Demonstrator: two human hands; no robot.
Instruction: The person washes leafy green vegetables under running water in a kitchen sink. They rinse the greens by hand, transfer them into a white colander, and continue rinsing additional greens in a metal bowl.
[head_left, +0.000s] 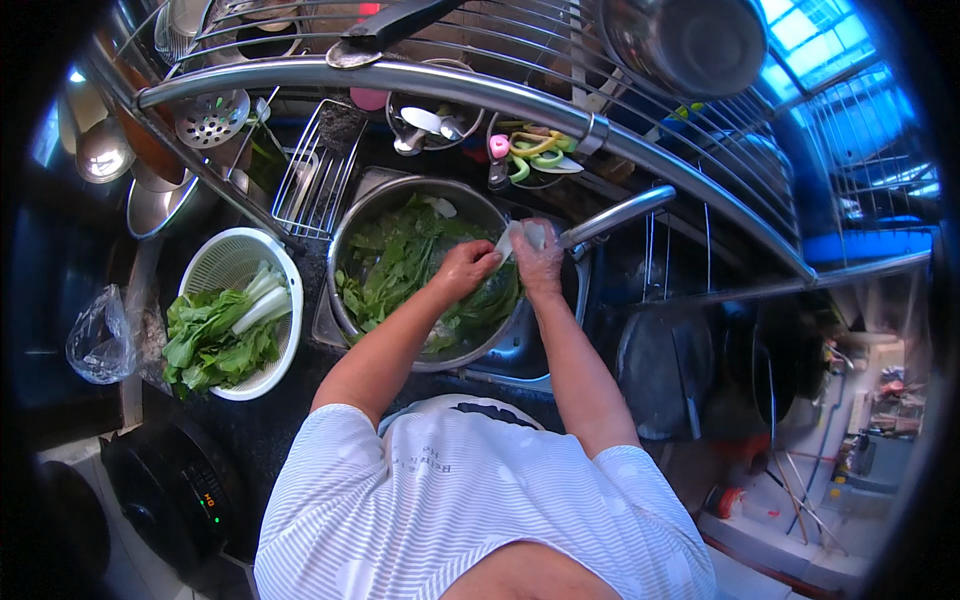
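Both hands work over a large metal basin (335, 281) of water and leafy greens (397, 255), set in a metal sink (517, 360). A pale leaf-vegetable stalk (505, 244) is held at the basin's right side. My right hand (540, 262) grips its upper part, and its skin looks wet. At the stalk's lower end, the fingertips of my left hand (463, 274) pinch it. Leaves below my hands are partly hidden by my forearms. Left of the basin, a white plastic colander (294, 330) holds green leafy vegetables with thick white stalks (262, 300).
A metal faucet (622, 215) reaches in from the right, close to my right hand. Above runs a metal dish rack (480, 79) carrying a metal pot (682, 45). Scissors with green handles (551, 154) stand behind the basin. A clear plastic bag (101, 341) lies far left.
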